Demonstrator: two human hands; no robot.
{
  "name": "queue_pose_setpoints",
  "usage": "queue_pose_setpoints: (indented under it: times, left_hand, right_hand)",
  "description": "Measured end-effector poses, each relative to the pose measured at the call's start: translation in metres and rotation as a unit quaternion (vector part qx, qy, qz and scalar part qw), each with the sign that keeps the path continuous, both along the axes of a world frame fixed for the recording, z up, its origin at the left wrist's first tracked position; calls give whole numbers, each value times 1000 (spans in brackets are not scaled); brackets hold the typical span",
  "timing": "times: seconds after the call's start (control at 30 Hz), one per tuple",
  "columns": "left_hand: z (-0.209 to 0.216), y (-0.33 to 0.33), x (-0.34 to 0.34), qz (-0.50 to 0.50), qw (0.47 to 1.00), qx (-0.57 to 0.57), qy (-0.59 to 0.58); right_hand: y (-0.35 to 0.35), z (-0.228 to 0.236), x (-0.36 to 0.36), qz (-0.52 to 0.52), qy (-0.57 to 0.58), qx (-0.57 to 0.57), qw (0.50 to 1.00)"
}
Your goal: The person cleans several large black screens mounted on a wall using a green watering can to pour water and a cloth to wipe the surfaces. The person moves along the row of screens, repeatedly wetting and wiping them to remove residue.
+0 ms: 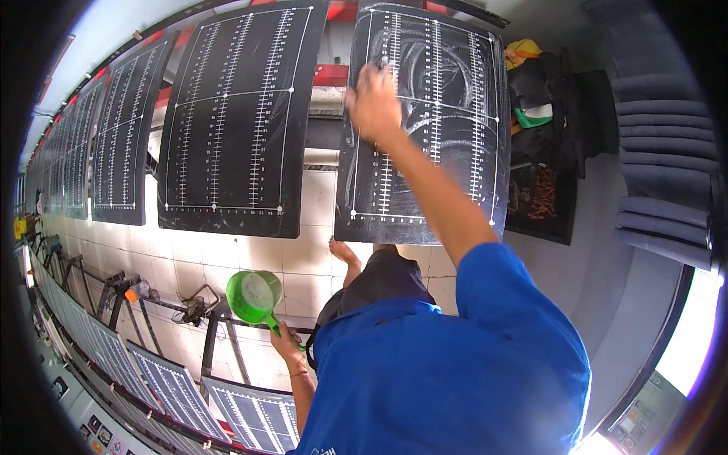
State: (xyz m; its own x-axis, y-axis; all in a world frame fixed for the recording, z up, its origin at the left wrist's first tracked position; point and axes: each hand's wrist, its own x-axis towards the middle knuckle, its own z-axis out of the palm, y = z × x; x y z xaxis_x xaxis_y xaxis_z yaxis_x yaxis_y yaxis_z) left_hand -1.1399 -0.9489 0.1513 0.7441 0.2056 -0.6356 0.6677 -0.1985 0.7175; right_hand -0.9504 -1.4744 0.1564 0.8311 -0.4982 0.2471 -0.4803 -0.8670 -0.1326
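My left hand is closed round the handle of a green dipper, held low over the tiled floor. Whitish, foamy liquid lies inside the dipper. Stretched forward, my right hand is on the upper left part of a black board with white rulings and scale marks. Its fingers are bent and slightly blurred, and whatever sits under them is hidden. Wet, whitish curved streaks cover much of this board.
More black ruled boards stand in a row to the left, on a red rail. Several smaller boards lean on a dark metal rack at lower left. Dark cloths hang at right beside a stack of grey panels.
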Motion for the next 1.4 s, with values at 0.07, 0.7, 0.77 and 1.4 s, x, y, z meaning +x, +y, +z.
queue_pose_setpoints:
  times: [0.07,0.7,0.77,1.4]
  left_hand:
    - [-19,17,-13,18,1000,-9,-6]
    - [-18,10,13,-32,999,-36,8]
    - [-21,11,12,-24,999,-41,9]
    - [-32,26,10,-53,998,-39,-2]
  right_hand:
    - [98,3,-56,105,-23,152,982]
    - [204,23,-154,202,-58,200,957]
    - [170,56,-198,149,84,173,970]
    - [26,-16,-327,-113,76,-113,984]
